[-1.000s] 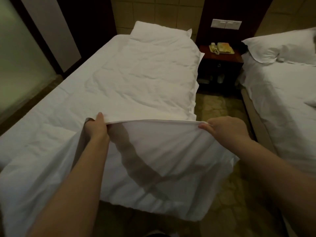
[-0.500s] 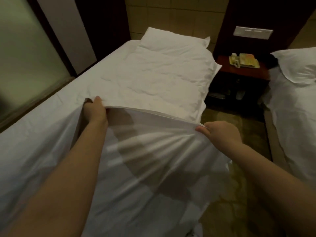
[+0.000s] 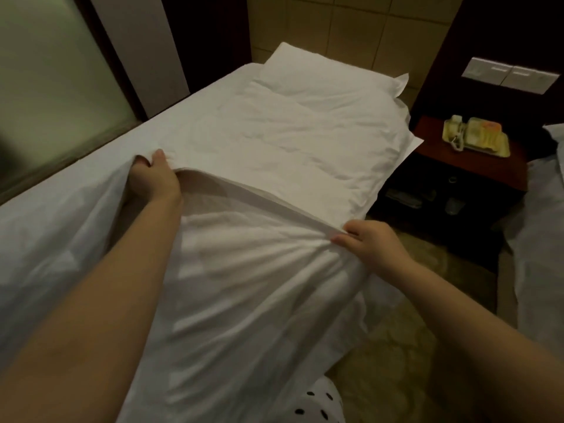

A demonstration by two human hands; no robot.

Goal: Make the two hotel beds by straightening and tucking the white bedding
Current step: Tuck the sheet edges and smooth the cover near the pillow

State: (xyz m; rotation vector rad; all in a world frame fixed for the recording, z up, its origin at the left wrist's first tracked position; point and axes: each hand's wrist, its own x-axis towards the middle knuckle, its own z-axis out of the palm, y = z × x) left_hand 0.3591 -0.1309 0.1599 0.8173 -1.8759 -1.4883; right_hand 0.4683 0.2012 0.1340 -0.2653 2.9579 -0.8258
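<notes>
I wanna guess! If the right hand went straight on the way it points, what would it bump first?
Probably the folded duvet, just beyond the sheet edge the right hand pinches; depth is unclear.

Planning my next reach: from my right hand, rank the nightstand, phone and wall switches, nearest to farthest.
1. Nightstand, ahead and to the right of the right hand gripping the duvet.
2. Phone, on the nightstand's top, further back.
3. Wall switches, up on the wall behind it.

At three o'clock my view cuts off the second bed (image 3: 546,209); my left hand (image 3: 152,181) hides its fingers under the sheet (image 3: 259,285).
</notes>
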